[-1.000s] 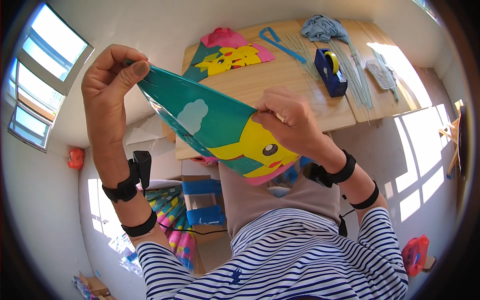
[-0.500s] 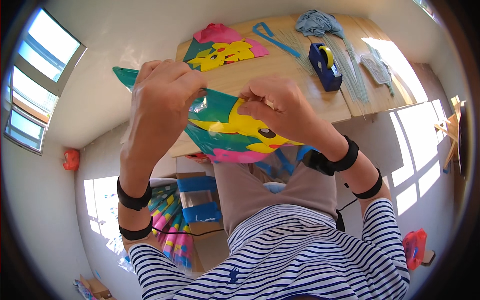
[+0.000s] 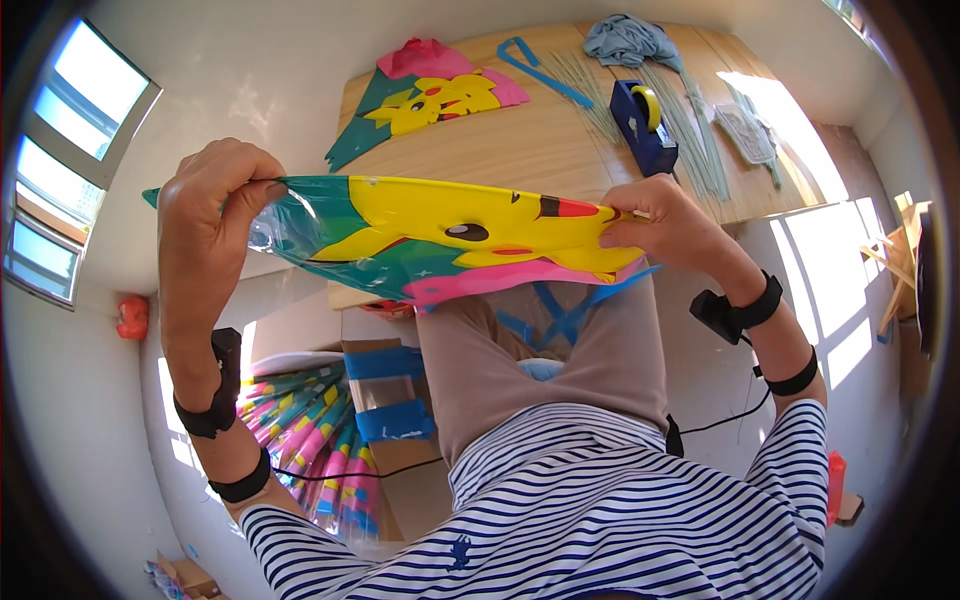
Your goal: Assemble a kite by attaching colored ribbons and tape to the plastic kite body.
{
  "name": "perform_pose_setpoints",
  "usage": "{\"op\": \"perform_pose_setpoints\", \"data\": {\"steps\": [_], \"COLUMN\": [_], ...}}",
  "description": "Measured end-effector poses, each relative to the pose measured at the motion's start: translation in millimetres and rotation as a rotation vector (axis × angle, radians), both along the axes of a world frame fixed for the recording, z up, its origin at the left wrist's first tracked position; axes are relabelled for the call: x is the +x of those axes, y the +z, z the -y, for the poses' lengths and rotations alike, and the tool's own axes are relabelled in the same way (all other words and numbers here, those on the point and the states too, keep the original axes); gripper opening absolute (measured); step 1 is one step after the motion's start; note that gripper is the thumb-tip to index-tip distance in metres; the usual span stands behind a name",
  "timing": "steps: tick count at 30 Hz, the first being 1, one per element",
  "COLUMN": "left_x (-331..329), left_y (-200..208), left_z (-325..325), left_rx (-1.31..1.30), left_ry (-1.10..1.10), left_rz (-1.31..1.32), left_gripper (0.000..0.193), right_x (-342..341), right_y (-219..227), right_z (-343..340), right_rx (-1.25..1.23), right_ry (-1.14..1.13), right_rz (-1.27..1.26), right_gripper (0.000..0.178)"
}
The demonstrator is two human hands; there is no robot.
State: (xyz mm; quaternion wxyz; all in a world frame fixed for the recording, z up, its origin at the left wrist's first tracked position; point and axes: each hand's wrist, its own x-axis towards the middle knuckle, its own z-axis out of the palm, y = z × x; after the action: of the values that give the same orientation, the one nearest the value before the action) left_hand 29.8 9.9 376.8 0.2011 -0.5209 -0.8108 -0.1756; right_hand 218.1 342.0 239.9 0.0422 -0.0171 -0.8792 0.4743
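Note:
Between my two hands a glossy plastic kite sheet [image 3: 400, 225] is stretched, green, yellow and pink with a cartoon animal on it. My left hand [image 3: 215, 200] pinches its upper edge near the green end, and a green tip sticks out past the knuckles. At the other end, my right hand [image 3: 655, 225] has the yellow and red part between thumb and fingers. The sheet hangs above my lap, in front of the table's near edge. Another such printed sheet [image 3: 430, 105] lies on the table beyond it.
On the wooden table [image 3: 500, 150] are a blue tape dispenser [image 3: 645, 125], thin rods [image 3: 690, 130], a clear plastic box [image 3: 745, 135], a grey-blue cloth [image 3: 630, 42] and a blue strip [image 3: 545, 72]. Several folded printed sheets [image 3: 330, 440] lie at lower left beside a blue-taped cardboard box [image 3: 385, 395].
My hands have moved apart, the left one leftward and the right one rightward. The sheet, bunched before, is now pulled out wide with more of its yellow figure showing.

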Motion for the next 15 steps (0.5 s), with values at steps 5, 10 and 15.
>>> {"op": "perform_pose_setpoints", "data": {"steps": [5, 10, 15], "left_x": [-3, 6, -48], "left_y": [13, 29, 1], "left_z": [19, 16, -1], "left_rx": [-0.063, -0.014, -0.089], "left_ry": [0.007, 0.154, 0.272], "left_rz": [-0.054, -0.273, 0.283], "left_gripper": [0.004, 0.007, 0.005], "right_x": [12, 7, -65], "right_y": [22, 71, 54], "right_z": [-22, -38, -58], "right_rx": [0.082, 0.513, 0.408], "right_ry": [0.015, 0.092, -0.096], "right_rz": [0.041, -0.057, 0.194], "right_gripper": [0.012, 0.011, 0.013]}}
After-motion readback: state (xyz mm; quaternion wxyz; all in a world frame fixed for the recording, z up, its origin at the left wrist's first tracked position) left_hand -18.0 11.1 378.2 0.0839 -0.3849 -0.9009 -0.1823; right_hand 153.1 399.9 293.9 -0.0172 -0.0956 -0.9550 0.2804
